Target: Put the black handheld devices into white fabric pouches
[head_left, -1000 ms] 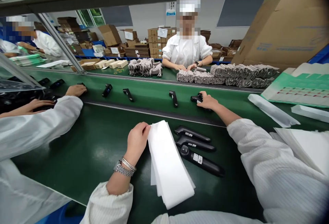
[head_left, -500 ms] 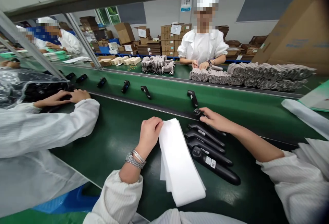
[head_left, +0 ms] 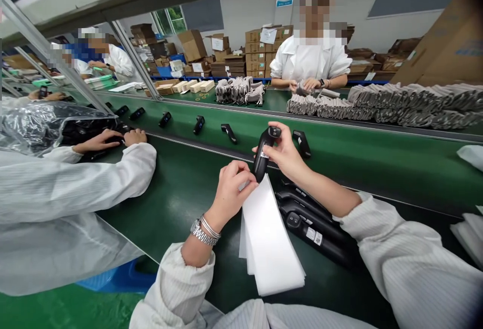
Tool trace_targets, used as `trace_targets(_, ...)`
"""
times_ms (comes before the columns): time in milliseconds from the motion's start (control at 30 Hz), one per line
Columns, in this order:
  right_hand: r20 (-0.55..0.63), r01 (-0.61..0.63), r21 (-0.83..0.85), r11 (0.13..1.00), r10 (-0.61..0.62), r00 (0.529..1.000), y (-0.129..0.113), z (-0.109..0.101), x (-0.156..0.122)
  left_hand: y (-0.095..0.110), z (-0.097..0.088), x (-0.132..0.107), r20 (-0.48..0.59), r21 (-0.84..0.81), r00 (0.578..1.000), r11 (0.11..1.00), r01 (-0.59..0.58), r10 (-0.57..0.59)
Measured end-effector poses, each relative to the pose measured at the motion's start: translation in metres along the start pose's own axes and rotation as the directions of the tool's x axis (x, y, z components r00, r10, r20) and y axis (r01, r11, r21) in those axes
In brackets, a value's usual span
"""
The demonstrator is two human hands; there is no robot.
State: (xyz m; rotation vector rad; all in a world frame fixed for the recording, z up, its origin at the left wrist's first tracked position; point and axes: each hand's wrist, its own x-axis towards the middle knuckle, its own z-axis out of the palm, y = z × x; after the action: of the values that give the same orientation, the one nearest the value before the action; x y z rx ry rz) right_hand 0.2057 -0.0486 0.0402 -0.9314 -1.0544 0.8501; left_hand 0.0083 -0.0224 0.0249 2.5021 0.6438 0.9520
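Lifting black pistol-grip device (head_left: 262, 155) to 12 o'clock of white sheets (head_left: 271, 241), right hand (head_left: 285, 153) closed round it, left hand (head_left: 232, 190) grip unclear

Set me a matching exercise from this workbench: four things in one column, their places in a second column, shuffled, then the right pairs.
Things:
1. Black pistol-grip device
2. Stack of white sheets
3. Black devices lying together
4. Grey folded bundles

Places:
A. On the far green bench, right of the person opposite
B. Upright in the right hand
C. On the near dark green bench, right of the stack
D. On the near bench, next to the left hand

Pairs: 1-B, 2-D, 3-C, 4-A
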Motion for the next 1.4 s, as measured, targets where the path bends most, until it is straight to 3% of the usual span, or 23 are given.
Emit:
trace_targets(167, -0.051, 0.061, -0.001, 0.998, -0.061, 0.997, -0.016, -0.008, -0.001, 0.009, -0.001, 0.006, -0.030, -0.138, 0.999, 0.990, 0.008, -0.012)
trace_targets(267, 0.060, -0.034, -0.009, 0.999, 0.034, 0.998, -0.017, -0.003, -0.007, 0.016, -0.001, 0.013, -0.113, -0.188, 0.993, 0.982, -0.004, -0.018)
trace_targets(367, 0.214, -0.142, -0.083, 0.986, 0.156, 0.964, -0.008, 0.006, -0.017, 0.022, -0.001, 0.023, -0.244, -0.175, 0.969, 0.984, -0.009, -0.035)
trace_targets(500, 0.291, -0.158, -0.149, 0.976, 0.196, 0.936, 0.001, 0.012, -0.021, 0.022, -0.004, 0.031, -0.290, -0.106, 0.957, 0.994, -0.003, -0.028)
trace_targets(567, 0.225, -0.133, -0.145, 0.980, 0.164, 0.960, -0.003, 0.005, -0.014, 0.018, -0.006, 0.028, -0.257, -0.057, 0.966, 0.998, -0.012, -0.003)
trace_targets(667, 0.012, -0.018, -0.053, 0.998, 0.019, 1.000, -0.017, -0.015, 0.001, 0.011, -0.008, 0.019, -0.183, 0.063, 0.982, 0.997, -0.040, 0.051)
trace_targets(767, -0.182, 0.184, -0.014, 0.983, -0.184, 0.966, -0.033, -0.030, 0.011, 0.005, -0.009, 0.013, -0.111, 0.156, 0.987, 0.982, -0.102, 0.120)
trace_targets(833, -0.229, 0.249, -0.028, 0.968, -0.249, 0.941, -0.039, -0.032, 0.012, 0.003, -0.009, 0.012, -0.073, 0.175, 0.983, 0.973, -0.152, 0.167)
trace_targets(933, -0.222, 0.243, -0.026, 0.970, -0.243, 0.944, -0.040, -0.025, 0.006, 0.004, -0.009, 0.014, -0.037, 0.177, 0.977, 0.964, -0.198, 0.208)
trace_targets(1100, -0.129, 0.135, 0.054, 0.989, -0.127, 0.984, -0.026, -0.009, -0.002, 0.015, -0.007, 0.019, -0.041, 0.090, 0.982, 0.980, -0.179, 0.183)
trace_targets(1233, 0.060, -0.094, 0.112, 0.989, 0.088, 0.994, -0.008, 0.004, -0.015, 0.026, -0.005, 0.028, -0.186, -0.038, 0.978, 0.994, -0.099, 0.090)
trace_targets(1300, 0.209, -0.268, 0.124, 0.955, 0.239, 0.948, 0.000, 0.013, -0.023, 0.028, -0.005, 0.035, -0.281, -0.085, 0.960, 0.996, -0.039, 0.014)
trace_targets(1400, 0.425, -0.486, 0.085, 0.870, 0.409, 0.807, 0.000, 0.022, -0.028, 0.023, -0.005, 0.042, -0.342, -0.184, 0.927, 0.979, 0.092, -0.152)
